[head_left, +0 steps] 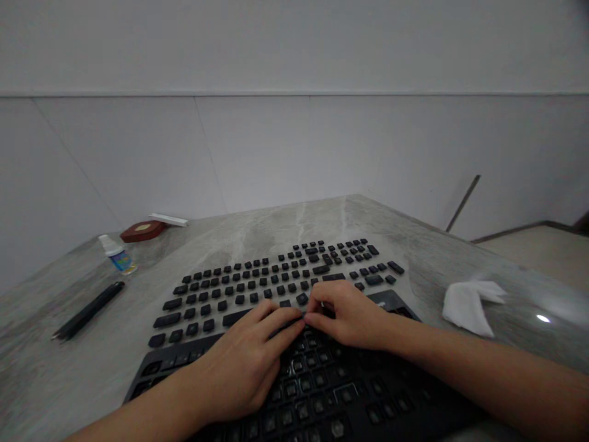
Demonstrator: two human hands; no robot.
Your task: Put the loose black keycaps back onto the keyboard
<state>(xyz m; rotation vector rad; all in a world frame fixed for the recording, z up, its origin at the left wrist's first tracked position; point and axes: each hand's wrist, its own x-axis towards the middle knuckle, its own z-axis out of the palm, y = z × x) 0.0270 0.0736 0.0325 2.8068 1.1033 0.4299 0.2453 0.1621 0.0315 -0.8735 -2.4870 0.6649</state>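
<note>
A black keyboard base (294, 383) with most of its keycaps off lies in front of me, its bare square key sockets showing. My left hand (248, 353) reaches over its left half, fingers bent and tips drawn together near the far edge. My right hand (347, 313) meets it there from the right, thumb and index finger pinched. The fingertips of both hands touch or nearly touch; whatever is between them is too small and hidden to make out. Beyond the base, loose black keycaps (239, 299) are laid out in rows, with a long space bar keycap (236, 317) nearest.
On the left lie a dark pen-like tool (89, 312), a small spray bottle (118, 255) with a white cap, a reddish-brown case (142, 230) and a white strip (169, 219). A crumpled white cloth or tissue (469, 307) rests on the grey marbled table (271, 224) at right.
</note>
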